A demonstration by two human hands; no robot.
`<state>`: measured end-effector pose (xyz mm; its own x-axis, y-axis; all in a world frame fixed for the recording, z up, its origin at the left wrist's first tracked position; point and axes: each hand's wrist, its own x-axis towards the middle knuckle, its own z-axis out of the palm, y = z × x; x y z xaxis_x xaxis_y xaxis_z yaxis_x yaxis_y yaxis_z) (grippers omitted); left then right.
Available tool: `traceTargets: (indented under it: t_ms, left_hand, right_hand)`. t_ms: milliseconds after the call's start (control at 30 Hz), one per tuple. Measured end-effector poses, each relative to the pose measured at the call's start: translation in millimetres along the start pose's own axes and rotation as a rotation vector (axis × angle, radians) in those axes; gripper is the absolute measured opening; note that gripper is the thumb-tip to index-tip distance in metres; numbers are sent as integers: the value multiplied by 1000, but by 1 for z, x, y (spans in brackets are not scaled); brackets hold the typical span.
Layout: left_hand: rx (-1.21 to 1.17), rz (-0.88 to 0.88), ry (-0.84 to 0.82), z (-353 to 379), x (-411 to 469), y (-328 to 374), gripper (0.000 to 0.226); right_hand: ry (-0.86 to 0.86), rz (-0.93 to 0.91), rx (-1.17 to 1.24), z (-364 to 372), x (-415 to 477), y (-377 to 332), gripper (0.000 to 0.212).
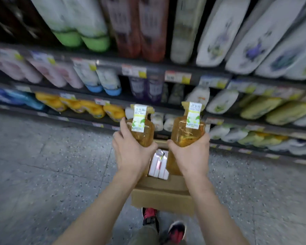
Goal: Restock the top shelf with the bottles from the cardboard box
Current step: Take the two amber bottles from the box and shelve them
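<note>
From the head camera, in a shop aisle: my left hand is wrapped around the base of an amber bottle, fingers closed on it, and my right hand grips a second amber bottle the same way. Both bottles stand roughly upright, side by side but apart, each with a white and green label hanging from its neck.

Below and between my hands sits the open cardboard box on the speckled grey floor, its near flap folded outward. Inside it I can see white and pink cartons and part of another amber bottle just under my right wrist.

Beyond the hands, stocked shelves run across the frame, blurred: green-capped and white containers on the highest row in view, pink, blue and purple packs lower down, yellow jugs near the floor. Price tags line the shelf edges. My shoe, red and black, shows beside the box at the bottom edge.
</note>
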<state>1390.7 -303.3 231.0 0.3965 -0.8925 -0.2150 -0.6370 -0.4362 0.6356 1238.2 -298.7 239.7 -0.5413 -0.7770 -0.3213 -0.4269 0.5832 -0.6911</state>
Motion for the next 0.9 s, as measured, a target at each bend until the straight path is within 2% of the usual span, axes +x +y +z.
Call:
traceTargets:
  t_ms: [267,533,700,900]
  left_hand:
    - [-148,139,248,-191,-55,77,124]
    - [-223,260,388,-361,-143,86,124]
    - [-268,312,485,-452,-169,78,125]
    - [-317,355,575,-545,-167,57,124]
  right_hand:
    - [101,-258,132,-91,-124,-149,116]
    - [151,-516,225,-162,-269,-244,120]
    - [173,-645,236,-177,-345,-296,120]
    - [204,-740,238,-155,-413,-356,124]
